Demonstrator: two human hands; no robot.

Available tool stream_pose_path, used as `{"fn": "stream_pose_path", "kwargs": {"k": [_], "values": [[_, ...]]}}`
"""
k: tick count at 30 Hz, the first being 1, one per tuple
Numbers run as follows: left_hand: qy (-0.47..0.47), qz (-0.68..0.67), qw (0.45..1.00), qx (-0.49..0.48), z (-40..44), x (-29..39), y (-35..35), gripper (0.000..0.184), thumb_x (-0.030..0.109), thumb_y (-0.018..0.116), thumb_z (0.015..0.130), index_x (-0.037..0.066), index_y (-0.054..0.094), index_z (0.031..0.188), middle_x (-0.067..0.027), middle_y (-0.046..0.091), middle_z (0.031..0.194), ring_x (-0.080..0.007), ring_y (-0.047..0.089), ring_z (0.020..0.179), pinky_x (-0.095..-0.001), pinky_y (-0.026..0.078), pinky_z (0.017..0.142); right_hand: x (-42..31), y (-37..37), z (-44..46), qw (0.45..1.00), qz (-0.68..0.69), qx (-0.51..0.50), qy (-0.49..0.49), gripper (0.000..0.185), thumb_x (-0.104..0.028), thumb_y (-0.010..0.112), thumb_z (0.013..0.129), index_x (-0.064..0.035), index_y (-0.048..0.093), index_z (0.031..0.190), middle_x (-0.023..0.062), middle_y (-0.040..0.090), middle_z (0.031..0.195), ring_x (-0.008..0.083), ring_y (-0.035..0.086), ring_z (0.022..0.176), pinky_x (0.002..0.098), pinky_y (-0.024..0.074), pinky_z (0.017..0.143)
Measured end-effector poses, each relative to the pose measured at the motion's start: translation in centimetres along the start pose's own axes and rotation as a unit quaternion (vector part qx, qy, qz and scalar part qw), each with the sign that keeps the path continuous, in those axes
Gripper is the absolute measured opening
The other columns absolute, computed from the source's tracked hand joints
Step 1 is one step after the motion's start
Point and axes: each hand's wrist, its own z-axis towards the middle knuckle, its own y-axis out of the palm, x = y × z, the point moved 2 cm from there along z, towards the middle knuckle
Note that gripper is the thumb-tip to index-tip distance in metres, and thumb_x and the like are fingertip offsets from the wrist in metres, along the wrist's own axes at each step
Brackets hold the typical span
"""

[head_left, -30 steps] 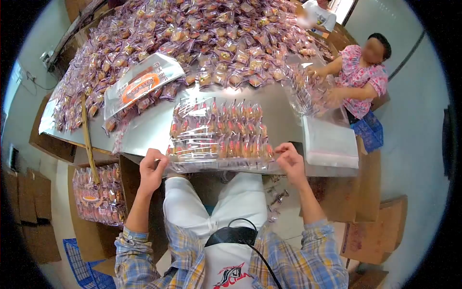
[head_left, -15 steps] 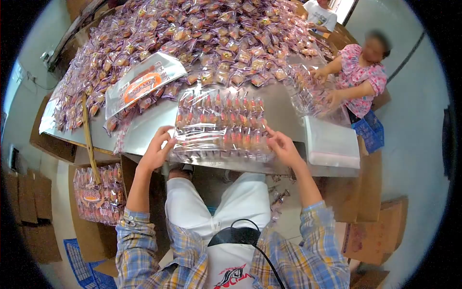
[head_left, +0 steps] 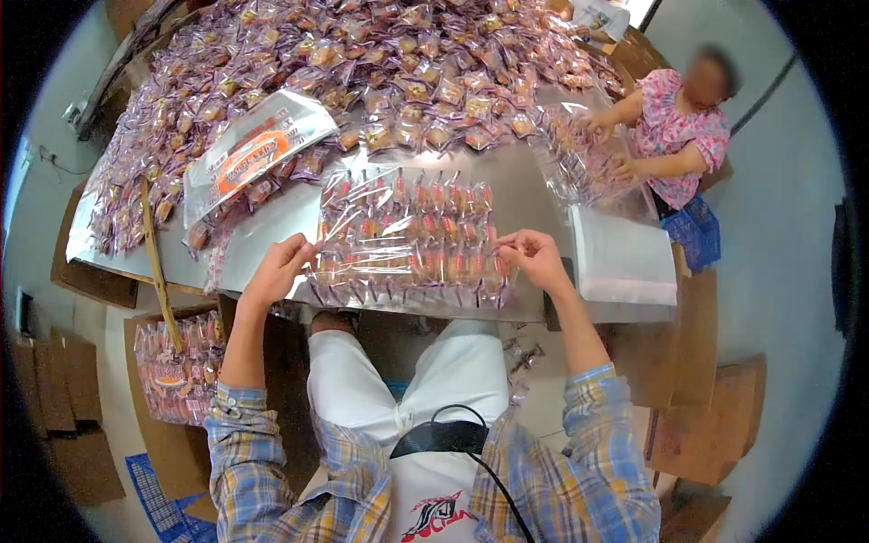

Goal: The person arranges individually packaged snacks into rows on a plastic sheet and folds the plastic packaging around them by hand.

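A clear plastic bag [head_left: 407, 240] filled with rows of small wrapped cakes lies flat at the near edge of the metal table. My left hand [head_left: 282, 264] pinches the bag's left side, and my right hand [head_left: 529, 256] pinches its right side. Beyond the bag rises a large pile of individually wrapped cakes [head_left: 389, 72]. A printed clear bag [head_left: 258, 156] rests on the pile's near left part. To the right of my right hand is a stack of flat clear bags [head_left: 623, 258].
A co-worker in a pink top [head_left: 679, 136] handles another filled bag [head_left: 584, 163] at the right. Another person's white sleeve [head_left: 602, 18] shows behind. A cardboard box [head_left: 163, 443] holding a packed bag [head_left: 179, 366] stands lower left, with a wooden stick [head_left: 156, 262] above it.
Both hands have moved up along the bag's sides, away from its near edge. The near edge of the bag now lies lower against the table. The co-worker's hands have shifted slightly.
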Motion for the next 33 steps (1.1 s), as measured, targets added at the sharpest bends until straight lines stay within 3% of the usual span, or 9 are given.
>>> {"fn": "stream_pose_path", "kwargs": {"k": [5,8,9,12,15,19,24,28,33], "values": [[-0.009,-0.009,1.000,0.009,0.0,-1.5,0.1,0.038,0.030,0.055,0.111,-0.002,0.061,0.090,-0.0071,0.069,0.081,-0.0111,0.060,0.077,-0.0325,0.053,0.072,-0.9,-0.6,-1.6,0.999,0.008,-0.041,0.013,0.031,-0.011,0.080,0.093,-0.0095,0.052,0.081,0.0126,0.075,0.108,0.0170,0.070,0.106,0.0362,0.0578,0.094],[-0.011,-0.008,1.000,0.007,-0.2,-0.4,0.2,0.039,0.030,0.054,0.111,-0.002,0.061,0.090,-0.0075,0.069,0.081,-0.0111,0.060,0.077,-0.0324,0.053,0.072,-0.8,-1.3,-1.4,0.994,0.009,-0.103,0.020,0.030,-0.016,0.080,0.094,-0.0110,0.053,0.084,0.0095,0.075,0.103,0.0159,0.070,0.102,0.0362,0.0577,0.095],[-0.030,0.008,0.999,0.018,-0.4,0.3,0.3,0.040,0.030,0.053,0.112,-0.002,0.060,0.089,-0.0071,0.069,0.081,-0.0111,0.060,0.077,-0.0320,0.052,0.071,-0.4,-1.2,-1.2,0.993,0.005,-0.121,-0.014,0.030,-0.022,0.078,0.097,-0.0123,0.053,0.085,0.0066,0.074,0.100,0.0120,0.069,0.094,0.0299,0.0568,0.083],[-0.017,-0.001,1.000,0.020,-0.1,-2.1,0.1,0.041,0.032,0.052,0.112,-0.001,0.060,0.088,-0.0061,0.069,0.081,-0.0107,0.059,0.076,-0.0316,0.050,0.070,-1.2,-1.0,-1.4,0.992,-0.057,-0.031,0.104,0.029,-0.024,0.075,0.101,-0.0123,0.053,0.086,0.0020,0.070,0.091,0.0066,0.062,0.080,0.0249,0.0512,0.069],[-0.032,-0.005,0.999,0.032,-0.7,-0.7,0.6,0.041,0.032,0.051,0.112,-0.001,0.059,0.088,-0.0054,0.068,0.080,-0.0106,0.058,0.075,-0.0311,0.048,0.068,-0.2,0.3,-0.7,0.994,-0.056,0.002,0.097,0.031,-0.024,0.074,0.101,-0.0083,0.053,0.084,-0.0004,0.066,0.079,0.0115,0.060,0.074,0.0334,0.0497,0.069],[-0.052,0.012,0.998,0.039,-0.5,0.1,0.8,0.042,0.033,0.052,0.112,0.000,0.060,0.088,-0.0053,0.068,0.080,-0.0107,0.058,0.075,-0.0315,0.050,0.068,1.7,1.3,-0.6,0.977,-0.187,0.100,-0.006,0.035,-0.030,0.068,0.104,-0.0029,0.053,0.088,0.0025,0.057,0.070,0.0140,0.054,0.066,0.0335,0.0449,0.061],[-0.085,0.032,0.994,0.065,0.0,0.6,1.2,0.040,0.032,0.054,0.110,-0.001,0.063,0.091,-0.0067,0.071,0.085,-0.0116,0.060,0.076,-0.0316,0.053,0.069,-1.3,2.1,0.2,0.956,-0.272,0.105,0.036,0.033,-0.027,0.065,0.105,0.0011,0.052,0.092,0.0126,0.058,0.069,0.0162,0.052,0.064,0.0363,0.0456,0.061],[-0.087,-0.023,0.991,0.095,0.6,0.7,1.8,0.038,0.032,0.058,0.108,-0.003,0.067,0.095,-0.0078,0.074,0.090,-0.0112,0.061,0.077,-0.0312,0.052,0.070,-1.8,2.1,1.0,0.956,-0.266,0.123,0.028,0.030,-0.022,0.067,0.102,0.0015,0.053,0.090,0.0142,0.057,0.067,0.0171,0.048,0.061,0.0377,0.0449,0.060],[-0.121,0.052,0.984,0.121,0.5,0.4,1.8,0.037,0.029,0.061,0.106,-0.005,0.074,0.096,-0.0056,0.072,0.081,-0.0087,0.059,0.072,-0.0289,0.048,0.066,2.4,1.7,1.1,0.945,-0.285,0.160,0.009,0.028,-0.016,0.071,0.098,0.0022,0.055,0.086,0.0144,0.059,0.067,0.0185,0.053,0.062,0.0378,0.0462,0.060]]}}
